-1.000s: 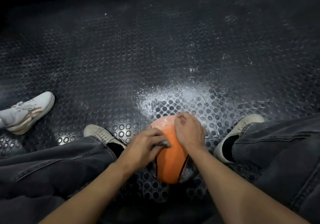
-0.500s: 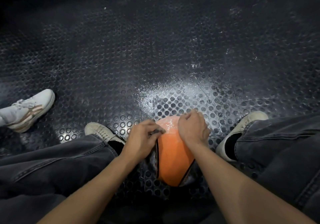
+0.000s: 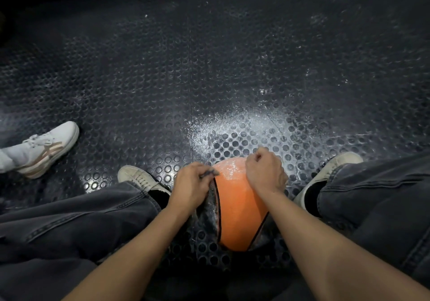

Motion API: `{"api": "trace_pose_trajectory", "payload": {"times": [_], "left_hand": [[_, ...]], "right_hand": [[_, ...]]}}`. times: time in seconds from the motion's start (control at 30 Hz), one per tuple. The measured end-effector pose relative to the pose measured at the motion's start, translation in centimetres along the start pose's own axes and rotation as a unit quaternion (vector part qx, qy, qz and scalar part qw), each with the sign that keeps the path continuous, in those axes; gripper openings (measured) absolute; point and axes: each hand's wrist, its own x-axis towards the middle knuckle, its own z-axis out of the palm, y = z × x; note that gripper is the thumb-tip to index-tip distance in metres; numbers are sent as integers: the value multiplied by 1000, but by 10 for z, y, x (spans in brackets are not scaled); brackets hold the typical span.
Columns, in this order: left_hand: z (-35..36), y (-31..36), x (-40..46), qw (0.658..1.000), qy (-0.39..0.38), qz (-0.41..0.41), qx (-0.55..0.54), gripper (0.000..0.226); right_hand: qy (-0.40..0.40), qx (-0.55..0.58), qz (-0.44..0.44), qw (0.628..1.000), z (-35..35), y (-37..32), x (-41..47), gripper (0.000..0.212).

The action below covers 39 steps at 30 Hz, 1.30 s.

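An orange rounded object (image 3: 239, 207) stands on the studded floor between my feet, dusted with white powder at its top. A dark shiny cover (image 3: 210, 210) wraps its sides and is split open down the front. My left hand (image 3: 190, 189) pinches the cover's left edge near the top. My right hand (image 3: 265, 175) has its fingers curled at the upper right of the object, gripping the cover's right edge, which the hand mostly hides.
The black studded rubber floor (image 3: 209, 68) has a patch of white powder (image 3: 244, 126) just beyond the object. My two pale shoes (image 3: 139, 178) (image 3: 330, 172) flank it. Another person's white sneaker (image 3: 46, 151) lies at the left.
My left hand has drawn the cover's left edge outward to the left, and the right hand has shifted right. More of the orange surface shows between them.
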Motion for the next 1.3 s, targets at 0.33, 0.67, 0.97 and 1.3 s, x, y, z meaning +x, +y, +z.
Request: {"api": "trace_pose_trajectory", "payload": {"times": [0.33,0.67,0.97,1.3], "left_hand": [[1,8,16,999,-15,0,42,14],[0,18,11,997,-22,0,68,17],[0,21,13,997,-16,9,79,15],[4,32,9,993,-32,50,106,19]], "right_hand": [[-26,-62,-3,998,-1,-5,-6,17],[-36,-38,10,999,2,-1,-4,22],[-43,-98,11,994,3,-5,-5,28],[-78,12,-5,997,2,6,-7,29]]}}
